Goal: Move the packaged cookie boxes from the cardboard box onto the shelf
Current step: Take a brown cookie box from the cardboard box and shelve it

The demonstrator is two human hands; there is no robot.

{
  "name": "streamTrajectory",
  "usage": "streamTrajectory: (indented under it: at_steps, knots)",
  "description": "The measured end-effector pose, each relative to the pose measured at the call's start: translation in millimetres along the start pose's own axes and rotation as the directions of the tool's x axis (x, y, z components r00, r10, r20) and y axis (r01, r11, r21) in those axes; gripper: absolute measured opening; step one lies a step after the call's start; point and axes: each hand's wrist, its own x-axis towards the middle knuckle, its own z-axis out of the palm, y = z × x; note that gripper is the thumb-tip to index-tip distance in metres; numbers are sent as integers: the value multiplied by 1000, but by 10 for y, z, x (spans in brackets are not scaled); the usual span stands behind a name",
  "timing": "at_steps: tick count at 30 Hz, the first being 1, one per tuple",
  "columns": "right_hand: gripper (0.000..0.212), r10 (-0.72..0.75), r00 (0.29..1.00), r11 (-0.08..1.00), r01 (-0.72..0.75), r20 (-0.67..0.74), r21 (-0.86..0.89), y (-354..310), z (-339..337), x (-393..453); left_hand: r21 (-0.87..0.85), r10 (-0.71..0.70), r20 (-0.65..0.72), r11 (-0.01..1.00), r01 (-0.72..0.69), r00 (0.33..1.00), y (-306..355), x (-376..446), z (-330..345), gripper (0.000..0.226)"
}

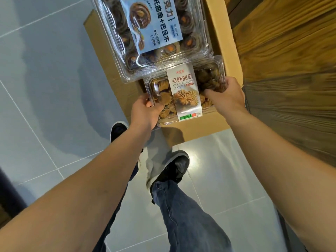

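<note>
- Bare forearms reach down from the camera, over blue jeans (183, 215) and black shoes (171, 169) on the pale tiled floor (45, 88).
- Both hands grip the clear plastic clamshell of multi-flavour cookies with a white label (183, 91), which sits low over the open brown cardboard box (229, 42). The left hand (145, 111) curls round its left edge; the right hand (224, 95) has fingers hooked over the right edge, thumb on the lid.
- Its far edge seems tucked under the larger clear clamshell of chocolate cookies with a blue label (154, 33). Lifting straight up could snag that rim and tip or drag the big pack.
- Thin, slick plastic may flex under a hard squeeze and pop the lid, spilling cookies.
- Dark wooden shelving (291, 70) stands just beside the right hand, so a quick swing could knock the pack against it.
</note>
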Motion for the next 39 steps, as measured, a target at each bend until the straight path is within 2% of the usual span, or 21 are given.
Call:
streamTrajectory:
  at_steps: [2, 10, 16, 19, 23, 25, 32, 36, 39]
  knots:
    - [53, 6, 1000, 1000, -6, -24, -1, -18, -133, -213, -14, 11, 10, 1000, -11, 1000, -3, -199, -79, 27]
    - [49, 60, 997, 998, -60, -54, -1, -134, -749, -1296, -18, 39, 113, 999, -38, 993, 137, -1250, -417, 36]
    - [36, -46, 999, 997, 46, -2, 65, -586, -1484, -2615, -2, 158, 103, 987, -158, 982, 566, -2599, -1100, 27]
    - [24, -108, 994, 988, 109, -13, 107, -818, -1758, -3197, -26, 198, 119, 980, -196, 973, 735, -3204, -1492, 32]
    - [28, -102, 993, 961, 115, -64, 252, -1176, -2056, -3865, -55, 263, 90, 964, -259, 961, 962, -3917, -2073, 37]
    - [18, -95, 995, 919, 103, -39, 381, -1366, -2155, -4229, -126, 300, 77, 949, -289, 951, 1052, -4249, -2439, 34]
    - [8, -158, 980, 675, 17, 123, 738, -1902, -1917, -5102, -330, 388, 112, 883, -334, 915, 1113, -4743, -3413, 37]
    - [6, -252, 951, 638, 23, 181, 770, -2152, -1565, -5489, -386, 440, 145, 850, -359, 886, 1118, -4801, -4052, 42]
    - [22, -291, 932, 594, -1, 215, 805, -2377, -1279, -5760, -457, 477, 232, 823, -338, 848, 1137, -4797, -4573, 46]
